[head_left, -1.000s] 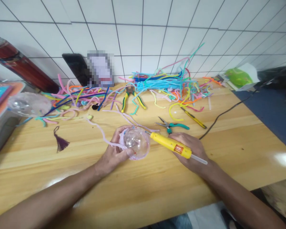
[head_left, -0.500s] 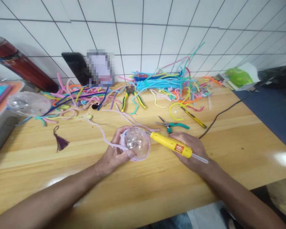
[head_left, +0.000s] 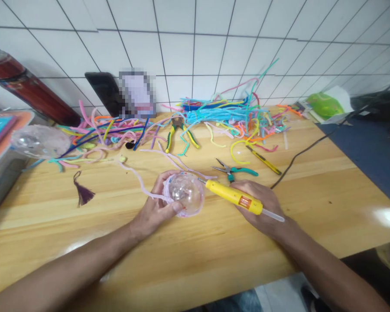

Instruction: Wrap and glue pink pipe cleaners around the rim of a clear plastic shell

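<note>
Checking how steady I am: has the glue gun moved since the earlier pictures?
No, not noticeably: against the teal pliers, the glue gun sits where it did, nozzle by the upper right of the ball.

A person's two bare hands, the left hand (head_left: 164,199) and the right hand (head_left: 258,203), with bare wrists. The left thumbnail (head_left: 176,207) is short and rounded. Both the left forearm (head_left: 84,260) and the right forearm (head_left: 328,260) are uncovered, slim at the wrist and broader toward the picture's edge. At the bottom edge, blurred blue fabric (head_left: 243,302) may be clothing; its exact kind is unclear.
</note>
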`<state>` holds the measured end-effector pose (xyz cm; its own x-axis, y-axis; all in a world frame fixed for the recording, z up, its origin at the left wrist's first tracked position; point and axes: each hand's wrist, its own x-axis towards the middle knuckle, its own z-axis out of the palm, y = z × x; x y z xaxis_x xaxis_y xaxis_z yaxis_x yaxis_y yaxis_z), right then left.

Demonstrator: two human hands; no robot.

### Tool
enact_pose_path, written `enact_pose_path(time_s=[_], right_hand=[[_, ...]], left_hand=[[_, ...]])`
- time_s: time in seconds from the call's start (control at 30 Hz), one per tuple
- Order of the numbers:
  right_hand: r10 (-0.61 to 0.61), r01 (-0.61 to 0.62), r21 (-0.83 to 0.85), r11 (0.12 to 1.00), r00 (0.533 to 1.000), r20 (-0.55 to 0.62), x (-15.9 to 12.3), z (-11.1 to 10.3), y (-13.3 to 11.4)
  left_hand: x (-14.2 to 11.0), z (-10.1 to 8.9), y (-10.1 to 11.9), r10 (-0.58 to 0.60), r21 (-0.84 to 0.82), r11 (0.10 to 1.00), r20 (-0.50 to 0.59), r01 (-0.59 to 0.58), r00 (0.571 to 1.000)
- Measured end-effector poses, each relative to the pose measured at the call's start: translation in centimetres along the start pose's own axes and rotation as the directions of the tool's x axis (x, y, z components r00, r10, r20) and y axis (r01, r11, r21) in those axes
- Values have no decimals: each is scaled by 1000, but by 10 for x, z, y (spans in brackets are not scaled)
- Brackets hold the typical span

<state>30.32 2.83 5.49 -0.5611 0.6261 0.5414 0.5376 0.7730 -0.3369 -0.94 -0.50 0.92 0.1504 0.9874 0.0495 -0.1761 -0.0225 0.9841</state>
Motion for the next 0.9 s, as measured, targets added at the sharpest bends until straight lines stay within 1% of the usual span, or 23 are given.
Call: enact_pose_path(time_s=[0.2,0.5,0.67,0.73,0.8,0.87,0.9], right_hand=[[7,-7,13,1000,1000,-23,0,0,-1],[-13,13,21,1000,1000,-27,1,1,-1],[2,-1,16,1000,1000,-22,1,1,-2],[22,-21,30,999,999,-35,0,3,-3],[68,-66,56,996,997,-34,-2,6,-3],[175,-172,75,982,984,-30,-3,7,1],[262,-258,80,963,964,-49,-4,5,6]], left_hand=[[1,0,2,-1,2,1000,-2,1,1000],[0,2,4,19,4,1000,12,-19,1000],[0,1,5,10,18,1000,19,-10,1000],[0,2,4,17,23,1000,18,-17,1000],[0,1,3,42,32,999,22,-42,999],[0,1,3,62,55,996,28,-64,998],[0,0,3,68,73,995,28,-70,997]])
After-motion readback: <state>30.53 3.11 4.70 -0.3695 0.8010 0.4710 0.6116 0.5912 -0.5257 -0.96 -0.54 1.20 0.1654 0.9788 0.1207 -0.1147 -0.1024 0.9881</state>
